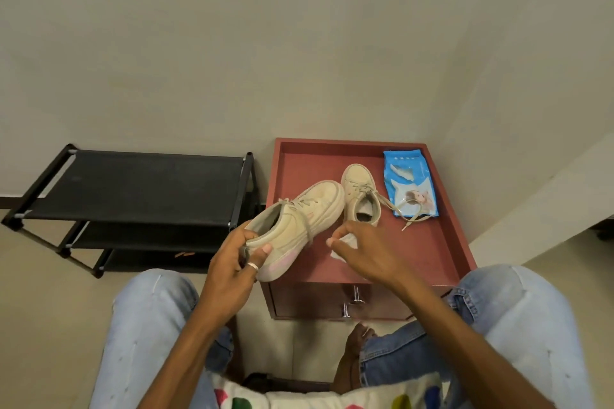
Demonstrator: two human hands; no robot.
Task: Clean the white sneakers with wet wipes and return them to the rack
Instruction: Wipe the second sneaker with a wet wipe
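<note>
My left hand (232, 262) grips the heel of an off-white sneaker (295, 222), holding it tilted above the front left corner of the red-brown side table (442, 242). Just to the right of that shoe, my right hand (362, 252) pinches a crumpled white wet wipe (349, 241). The second sneaker (360, 192) lies on the table top with its laces trailing to the right. A blue wet-wipe pack (410, 186) lies at the table's back right, partly under those laces.
A black shoe rack (133, 189) with several shelves stands against the wall to the left of the table. The table has two drawer handles (352, 302) on its front. My knees in light jeans flank the table.
</note>
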